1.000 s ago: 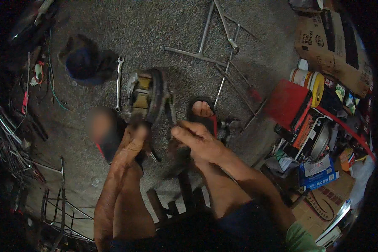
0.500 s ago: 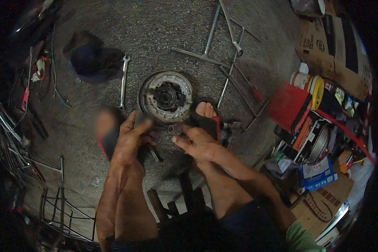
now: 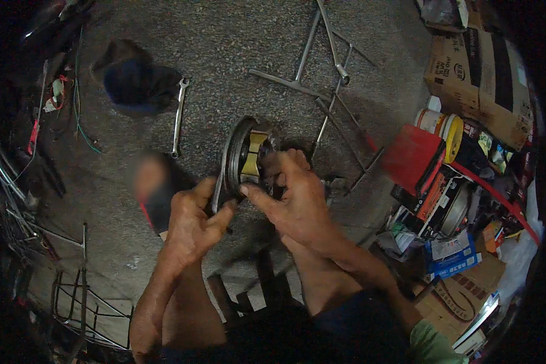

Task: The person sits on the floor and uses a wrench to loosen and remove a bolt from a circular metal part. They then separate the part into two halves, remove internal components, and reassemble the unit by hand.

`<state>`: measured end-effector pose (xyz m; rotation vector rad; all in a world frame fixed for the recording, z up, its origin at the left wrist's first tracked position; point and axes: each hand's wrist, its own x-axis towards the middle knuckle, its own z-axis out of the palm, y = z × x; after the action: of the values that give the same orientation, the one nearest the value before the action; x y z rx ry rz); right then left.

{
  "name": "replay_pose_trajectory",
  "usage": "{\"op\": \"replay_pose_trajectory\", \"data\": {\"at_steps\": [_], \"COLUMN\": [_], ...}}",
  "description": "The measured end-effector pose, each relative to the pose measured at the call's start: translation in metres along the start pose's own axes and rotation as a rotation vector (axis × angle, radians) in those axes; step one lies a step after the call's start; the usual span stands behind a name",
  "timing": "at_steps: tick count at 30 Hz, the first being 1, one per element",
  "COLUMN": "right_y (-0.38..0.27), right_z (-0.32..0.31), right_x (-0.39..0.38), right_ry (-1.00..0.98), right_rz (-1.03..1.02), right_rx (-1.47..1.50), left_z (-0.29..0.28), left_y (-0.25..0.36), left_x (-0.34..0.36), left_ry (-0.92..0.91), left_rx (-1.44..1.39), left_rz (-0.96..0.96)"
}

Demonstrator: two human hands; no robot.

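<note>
A round metal wheel hub [image 3: 230,159] stands tilted on its edge between my feet, with dull yellow parts [image 3: 253,159] showing in its open side. My left hand [image 3: 195,212] has its fingers and thumb closed at the lower left rim, where a shiny curved metal edge [image 3: 216,195] shows between them. My right hand [image 3: 292,193] grips the hub from the right, its thumb at the lower rim and its fingers on the dark inner parts. The hand hides part of that side.
A combination wrench [image 3: 179,118] lies left of the hub, near a dark cloth cap [image 3: 136,85]. Metal T-handle bars [image 3: 297,85] lie beyond on the right. Boxes, a red case [image 3: 409,159] and tubs [image 3: 446,128] crowd the right side; wire racks [image 3: 91,309] stand at lower left.
The hub lay flat on the ground and is now tipped up on its edge. Both hands, apart from it before, have moved up to it and closed on it.
</note>
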<state>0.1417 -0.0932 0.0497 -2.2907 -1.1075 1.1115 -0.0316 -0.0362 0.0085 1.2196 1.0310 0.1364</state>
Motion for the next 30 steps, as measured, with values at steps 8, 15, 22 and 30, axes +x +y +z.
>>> {"op": "replay_pose_trajectory", "data": {"at_steps": [8,15,22,30], "right_y": [0.054,0.067,0.052,0.054], "right_z": [0.019,0.013,-0.003,0.002], "right_x": [-0.007,-0.002,0.008,0.012], "right_ry": [-0.020,-0.192,-0.262,-0.299], "right_rz": [-0.028,0.020,0.047,0.045], "right_rx": [0.173,0.616,0.674,0.689], "left_z": [0.001,0.008,0.009,0.004], "left_y": [0.033,0.038,0.040,0.037], "left_x": [0.008,0.013,0.015,0.014], "left_ry": [-0.112,-0.117,-0.119,-0.112], "left_rx": [0.384,0.398,0.385,0.291], "left_rz": [0.150,0.144,0.106,0.046]}}
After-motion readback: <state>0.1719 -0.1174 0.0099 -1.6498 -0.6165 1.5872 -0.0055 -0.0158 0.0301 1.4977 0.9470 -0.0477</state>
